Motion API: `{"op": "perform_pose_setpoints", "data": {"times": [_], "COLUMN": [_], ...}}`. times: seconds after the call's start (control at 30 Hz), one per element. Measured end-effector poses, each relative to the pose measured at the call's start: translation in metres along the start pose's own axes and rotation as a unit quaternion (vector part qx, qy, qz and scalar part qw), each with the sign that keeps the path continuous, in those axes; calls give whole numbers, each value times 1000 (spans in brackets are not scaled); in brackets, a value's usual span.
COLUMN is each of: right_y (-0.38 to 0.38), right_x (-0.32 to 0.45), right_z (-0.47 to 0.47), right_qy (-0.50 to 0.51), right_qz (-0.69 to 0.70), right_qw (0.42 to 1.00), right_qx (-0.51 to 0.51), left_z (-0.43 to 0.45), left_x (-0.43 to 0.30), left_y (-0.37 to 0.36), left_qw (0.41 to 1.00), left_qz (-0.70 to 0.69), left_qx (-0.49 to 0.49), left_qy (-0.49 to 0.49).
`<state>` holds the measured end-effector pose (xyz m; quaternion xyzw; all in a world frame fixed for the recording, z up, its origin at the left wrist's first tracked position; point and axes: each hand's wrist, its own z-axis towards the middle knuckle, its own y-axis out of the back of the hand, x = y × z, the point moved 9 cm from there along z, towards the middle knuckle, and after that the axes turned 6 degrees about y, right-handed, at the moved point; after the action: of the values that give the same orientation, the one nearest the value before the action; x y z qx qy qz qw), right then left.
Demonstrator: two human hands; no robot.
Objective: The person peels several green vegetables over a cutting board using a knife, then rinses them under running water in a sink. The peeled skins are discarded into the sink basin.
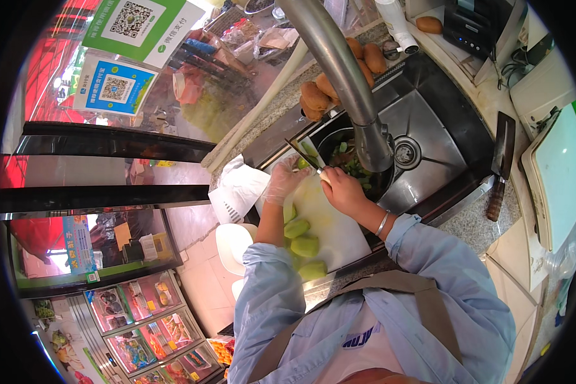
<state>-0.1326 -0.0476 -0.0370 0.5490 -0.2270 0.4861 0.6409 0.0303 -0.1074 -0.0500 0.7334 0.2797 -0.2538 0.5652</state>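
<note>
My left hand [284, 180], in a clear plastic glove, holds a green piece of peeled kiwifruit [303, 163] over the far end of a white cutting board [338, 230]. In my right hand [344, 191], which is bare, is the pale handle of a knife [309, 159]. Its narrow dark blade points away from me and lies close to the held piece. Several peeled green kiwifruit [305, 246] lie along the board's left side, partly hidden by my left forearm. Right of the blade, a dark round basin [383, 188] contains green pieces and brown scraps.
A thick metal faucet [353, 81] arches over the basin, beside a steel sink [427, 129]. Brown unpeeled kiwifruit [315, 96] are heaped behind it. A cleaver [501, 158] rests on the right counter. White cloth or paper [240, 187] lies left of the board, near a glass partition [240, 77].
</note>
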Motion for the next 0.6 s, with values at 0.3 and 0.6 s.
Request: {"op": "perform_pose_setpoints", "data": {"times": [0.3,0.6], "right_y": [-6,-17], "right_x": [-14,-38], "right_z": [-14,-29], "right_qy": [-42,-87], "right_qz": [-27,15], "right_qw": [999,994], "right_qx": [13,67], "left_z": [-4,-7], "left_x": [-18,-19], "left_y": [-1,0], "left_qw": [1000,1000], "left_qz": [-9,10], "left_qx": [21,12], "left_qy": [21,27]}}
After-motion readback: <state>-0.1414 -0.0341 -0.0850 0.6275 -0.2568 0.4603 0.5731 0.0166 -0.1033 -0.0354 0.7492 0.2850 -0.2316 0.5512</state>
